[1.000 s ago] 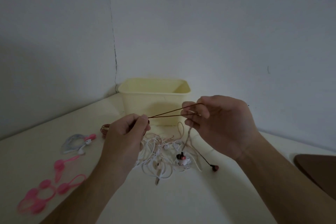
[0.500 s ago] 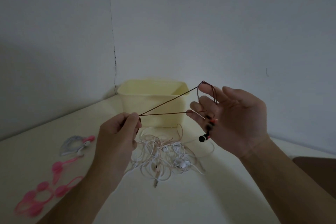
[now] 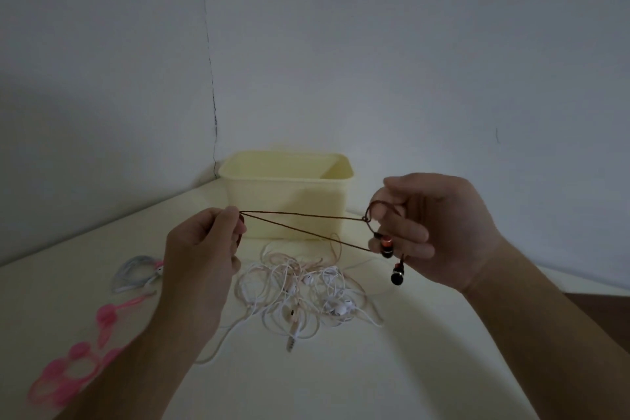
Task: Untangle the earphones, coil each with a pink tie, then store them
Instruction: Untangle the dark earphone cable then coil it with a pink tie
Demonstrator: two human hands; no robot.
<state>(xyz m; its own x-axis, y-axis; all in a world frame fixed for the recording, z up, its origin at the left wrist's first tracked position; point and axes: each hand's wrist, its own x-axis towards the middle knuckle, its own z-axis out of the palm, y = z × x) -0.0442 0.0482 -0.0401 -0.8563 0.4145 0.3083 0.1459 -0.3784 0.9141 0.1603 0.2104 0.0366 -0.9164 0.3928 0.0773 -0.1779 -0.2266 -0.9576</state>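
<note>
A person's two hands are raised above a pale cream table (image 3: 443,368), winding a dark brown earphone cord (image 3: 300,225) into a coil. The left hand (image 3: 201,256) pinches one end of the loop between thumb and fingertips; the right hand (image 3: 433,232) has its fingers curled round the other end, where the cord wraps over them. Between the hands, held well apart, two thin strands run taut and nearly parallel. Two earbuds (image 3: 392,259) with black tips and reddish-orange bands dangle just below the right fingers. To wind well, it seems best to keep the tension even, lay each pass beside the last so the loops match, and keep the buds clear of the strands — a twist here would likely knot the coil. The cord itself is thin, matte and limp. Below the hands, at the middle of the table, lies a tangled heap of white and pale pink earphones (image 3: 300,293), a plug pointing toward the near edge. Pink silicone ties (image 3: 71,365) lie near the left edge, with an already coiled grey-white earphone (image 3: 136,271) behind them. A pale yellow plastic bin (image 3: 289,194) stands at the far edge, in the corner of the walls.
</note>
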